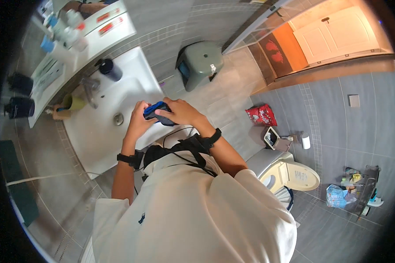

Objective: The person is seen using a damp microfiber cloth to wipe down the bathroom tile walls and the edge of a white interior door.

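A small dark-grey and blue object (152, 108) is held between my two hands at the near right edge of the washbasin. Its exact kind is too small to make out. My left hand (139, 120) grips its left side with bent fingers. From the other side my right hand (183, 113) closes on it, the thumb lying across the dark part. Below them is the white washbasin (134, 94), with a drain (118, 119) and a metal tap (90, 91). A dark blue cup-like container (109, 70) stands on the basin's far rim.
A white shelf (118, 33) with bottles (76, 38) runs along the left. Beyond the basin stands a grey-green stool (202, 59). To the right are a red bag (262, 115), a small bin (271, 137) and a toilet with its lid raised (300, 175). Black cables (193, 162) hang at my chest.
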`<state>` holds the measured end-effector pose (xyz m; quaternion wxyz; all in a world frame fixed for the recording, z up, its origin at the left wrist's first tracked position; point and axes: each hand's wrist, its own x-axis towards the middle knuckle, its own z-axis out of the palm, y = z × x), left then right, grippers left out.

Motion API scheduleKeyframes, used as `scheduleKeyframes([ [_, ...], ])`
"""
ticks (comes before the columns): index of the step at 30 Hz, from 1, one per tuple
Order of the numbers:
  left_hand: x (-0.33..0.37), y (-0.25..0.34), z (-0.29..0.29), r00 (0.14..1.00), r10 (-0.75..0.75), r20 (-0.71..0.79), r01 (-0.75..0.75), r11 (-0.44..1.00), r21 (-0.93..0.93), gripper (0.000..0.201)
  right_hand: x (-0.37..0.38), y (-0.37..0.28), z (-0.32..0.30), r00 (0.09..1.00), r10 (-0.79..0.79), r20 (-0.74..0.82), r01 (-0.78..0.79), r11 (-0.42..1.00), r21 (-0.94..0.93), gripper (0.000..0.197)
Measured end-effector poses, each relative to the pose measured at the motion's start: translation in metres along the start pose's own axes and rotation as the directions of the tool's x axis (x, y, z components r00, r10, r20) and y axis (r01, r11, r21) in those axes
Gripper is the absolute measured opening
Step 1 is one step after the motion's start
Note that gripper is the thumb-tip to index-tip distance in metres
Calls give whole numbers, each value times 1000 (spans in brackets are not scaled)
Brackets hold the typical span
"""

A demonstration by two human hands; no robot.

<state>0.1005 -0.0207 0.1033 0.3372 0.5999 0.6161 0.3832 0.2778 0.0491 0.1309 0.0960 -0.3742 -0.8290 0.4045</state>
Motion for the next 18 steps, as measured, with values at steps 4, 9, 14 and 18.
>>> scheduleKeyframes([
  [4,29,26,71,985,13,170,7,993,-119,32,-51,54,-41,987,83,-140,-46,968,248,48],
  [9,64,71,165,855,65,514,57,974,-218,46,-128,127,-87,928,266,-262,-132,891,435,39],
  [14,102,124,236,737,371,565,-170,911,-376,62,-192,165,-142,826,499,-261,-51,527,848,33],
  [18,140,163,256,676,284,680,127,864,-486,68,-204,184,-165,664,652,-366,337,176,925,40],
])
